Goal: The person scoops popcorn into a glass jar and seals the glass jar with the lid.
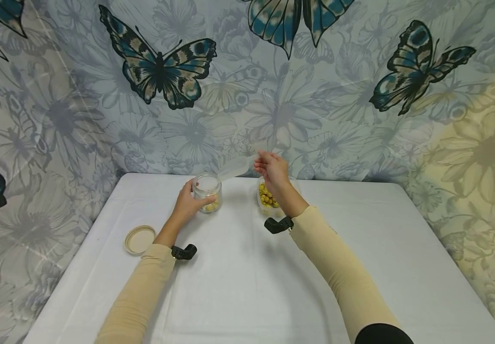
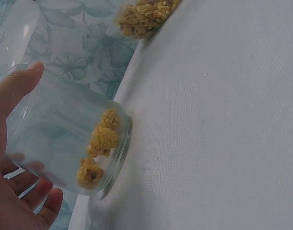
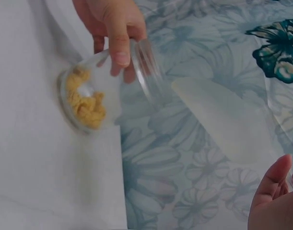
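A clear glass jar stands upright on the white cloth, a few pieces of caramel popcorn at its bottom. My left hand holds the jar round its upper side, thumb on one side and fingers on the other. In my right hand is the handle of a translucent white plastic scoop. The scoop slants down toward the jar, its tip right at the mouth, and no popcorn shows on it. Below my right hand sits a clear plastic tub of popcorn, partly hidden by the hand and wrist.
A round lid with a beige rim lies on the cloth beside my left forearm. The white-covered table ends just behind the jar and tub, where a butterfly-patterned cloth hangs.
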A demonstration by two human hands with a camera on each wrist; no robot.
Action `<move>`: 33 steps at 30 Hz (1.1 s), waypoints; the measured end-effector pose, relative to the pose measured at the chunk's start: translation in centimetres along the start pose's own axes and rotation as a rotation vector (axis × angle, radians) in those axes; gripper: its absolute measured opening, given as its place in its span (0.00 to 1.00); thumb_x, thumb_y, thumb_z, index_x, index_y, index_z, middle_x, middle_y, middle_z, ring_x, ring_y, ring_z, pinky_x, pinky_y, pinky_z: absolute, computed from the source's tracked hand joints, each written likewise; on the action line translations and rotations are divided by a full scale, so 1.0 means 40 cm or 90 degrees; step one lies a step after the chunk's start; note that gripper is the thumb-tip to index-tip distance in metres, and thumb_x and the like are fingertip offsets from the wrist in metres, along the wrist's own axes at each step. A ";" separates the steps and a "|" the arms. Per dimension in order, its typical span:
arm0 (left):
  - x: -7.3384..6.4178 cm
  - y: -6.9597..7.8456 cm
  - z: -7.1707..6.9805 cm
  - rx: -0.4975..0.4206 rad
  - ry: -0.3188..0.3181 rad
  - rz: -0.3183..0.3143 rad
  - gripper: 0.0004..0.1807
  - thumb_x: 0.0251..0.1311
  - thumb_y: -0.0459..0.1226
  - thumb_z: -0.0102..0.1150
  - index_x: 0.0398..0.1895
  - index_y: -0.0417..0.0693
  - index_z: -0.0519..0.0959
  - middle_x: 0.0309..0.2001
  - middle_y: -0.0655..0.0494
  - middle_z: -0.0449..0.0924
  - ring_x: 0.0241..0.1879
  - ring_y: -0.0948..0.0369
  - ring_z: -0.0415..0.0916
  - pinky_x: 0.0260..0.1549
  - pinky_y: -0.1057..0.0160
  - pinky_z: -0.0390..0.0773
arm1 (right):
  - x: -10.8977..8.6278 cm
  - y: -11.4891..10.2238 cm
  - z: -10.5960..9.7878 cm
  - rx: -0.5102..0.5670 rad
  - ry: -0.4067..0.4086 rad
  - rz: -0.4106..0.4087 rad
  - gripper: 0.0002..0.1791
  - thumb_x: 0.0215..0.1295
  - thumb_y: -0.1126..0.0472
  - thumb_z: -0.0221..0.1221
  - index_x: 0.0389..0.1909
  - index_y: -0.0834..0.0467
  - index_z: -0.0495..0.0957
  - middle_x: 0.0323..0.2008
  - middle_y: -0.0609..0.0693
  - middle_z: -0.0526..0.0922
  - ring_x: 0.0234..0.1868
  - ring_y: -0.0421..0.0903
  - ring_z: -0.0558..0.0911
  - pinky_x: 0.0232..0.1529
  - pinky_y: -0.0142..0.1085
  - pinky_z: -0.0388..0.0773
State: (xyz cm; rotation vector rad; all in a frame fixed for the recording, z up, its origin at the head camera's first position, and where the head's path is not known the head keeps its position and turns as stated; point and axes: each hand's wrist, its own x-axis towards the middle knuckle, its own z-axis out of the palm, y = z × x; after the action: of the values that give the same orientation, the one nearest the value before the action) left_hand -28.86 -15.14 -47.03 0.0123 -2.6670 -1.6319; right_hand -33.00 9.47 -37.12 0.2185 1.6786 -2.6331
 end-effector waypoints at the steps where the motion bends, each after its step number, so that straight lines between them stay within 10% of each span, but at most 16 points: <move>1: -0.001 0.001 0.000 0.000 0.001 0.001 0.52 0.51 0.51 0.72 0.74 0.43 0.54 0.70 0.42 0.60 0.71 0.45 0.56 0.70 0.41 0.58 | 0.001 0.000 -0.001 0.002 0.001 0.000 0.06 0.71 0.63 0.55 0.42 0.63 0.75 0.20 0.48 0.79 0.19 0.38 0.78 0.22 0.24 0.78; 33: 0.002 0.072 -0.037 0.026 0.026 0.041 0.53 0.50 0.52 0.72 0.76 0.51 0.53 0.75 0.45 0.51 0.75 0.46 0.48 0.72 0.40 0.53 | 0.006 -0.051 -0.069 0.052 -0.021 -0.011 0.07 0.72 0.63 0.53 0.43 0.65 0.74 0.21 0.48 0.78 0.20 0.40 0.77 0.24 0.25 0.77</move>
State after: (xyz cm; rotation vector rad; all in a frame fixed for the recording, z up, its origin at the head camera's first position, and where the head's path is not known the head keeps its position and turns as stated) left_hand -28.90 -15.14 -43.81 -0.0385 -2.6407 -1.5416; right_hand -33.10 12.86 -36.45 0.1624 1.5730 -2.7043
